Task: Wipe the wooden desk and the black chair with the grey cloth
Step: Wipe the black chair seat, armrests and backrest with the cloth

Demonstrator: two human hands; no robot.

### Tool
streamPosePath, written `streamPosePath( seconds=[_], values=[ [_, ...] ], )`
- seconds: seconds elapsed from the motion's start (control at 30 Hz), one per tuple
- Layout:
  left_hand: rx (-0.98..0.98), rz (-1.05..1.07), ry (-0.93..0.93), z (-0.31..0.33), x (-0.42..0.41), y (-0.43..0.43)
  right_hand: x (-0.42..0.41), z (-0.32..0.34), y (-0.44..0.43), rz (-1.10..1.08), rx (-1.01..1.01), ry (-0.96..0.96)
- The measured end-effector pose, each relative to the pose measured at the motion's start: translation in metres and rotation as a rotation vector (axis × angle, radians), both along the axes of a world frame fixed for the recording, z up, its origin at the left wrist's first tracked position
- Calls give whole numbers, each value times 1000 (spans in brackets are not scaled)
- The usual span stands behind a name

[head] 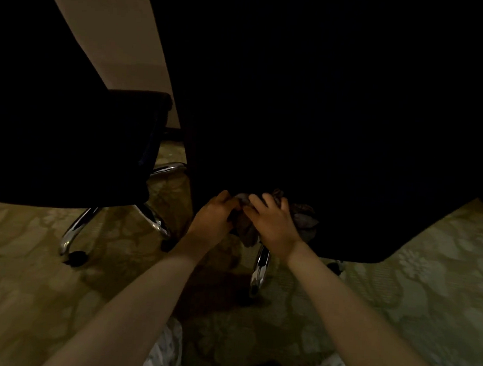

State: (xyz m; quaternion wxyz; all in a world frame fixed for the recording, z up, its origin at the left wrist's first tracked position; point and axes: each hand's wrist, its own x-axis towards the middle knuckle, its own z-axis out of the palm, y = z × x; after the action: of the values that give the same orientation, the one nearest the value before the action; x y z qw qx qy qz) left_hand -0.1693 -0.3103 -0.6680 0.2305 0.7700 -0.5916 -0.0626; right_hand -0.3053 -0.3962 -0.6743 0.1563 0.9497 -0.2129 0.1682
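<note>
From the head view, both hands grasp the crumpled grey cloth [303, 217] against the near edge of the large black chair [336, 132]: the left hand [214, 213] pinches its left end, while the right hand [272, 220] presses flat on top. To wipe well, I would spread the bunched cloth and work along that edge in overlapping strokes, steadying the wheeled chrome base [260, 269]. No container shows, and the counter is not in view; a second black chair [95, 145] stands left on the patterned carpet [426, 279]
</note>
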Motion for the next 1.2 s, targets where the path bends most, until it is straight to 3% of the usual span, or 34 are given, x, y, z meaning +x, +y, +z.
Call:
streamPosePath(
  seconds=[0.17, 0.33, 0.47, 0.57, 0.73, 0.87, 0.97, 1.03, 1.2],
  values=[
    [-62, -74, -34, 14, 9, 16, 9, 33, 21, -27, 134, 55],
    [-318, 37, -77, 54, 34, 28, 40, 58, 26, -35, -124, -150],
    [-444, 87, -81, 84, 53, 26, 71, 83, 23, -72, -298, -175],
    [-340, 114, -77, 77, 61, 21, 79, 70, 23, -81, -348, -129],
    [-67, 216, 79, 30, 51, 18, 71, 37, 21, 9, -305, 11],
    [178, 123, -6, 10, 29, 16, 43, 4, 19, -8, -120, 39],
    [217, 47, -56, 9, 8, 12, 10, -9, 8, 40, -113, 6],
    [114, -1, -75, 14, -6, 5, -16, -5, -2, 53, -146, -81],
    [-365, -267, -163, 52, -52, -24, -79, 35, -25, 16, -220, -356]
  ],
)
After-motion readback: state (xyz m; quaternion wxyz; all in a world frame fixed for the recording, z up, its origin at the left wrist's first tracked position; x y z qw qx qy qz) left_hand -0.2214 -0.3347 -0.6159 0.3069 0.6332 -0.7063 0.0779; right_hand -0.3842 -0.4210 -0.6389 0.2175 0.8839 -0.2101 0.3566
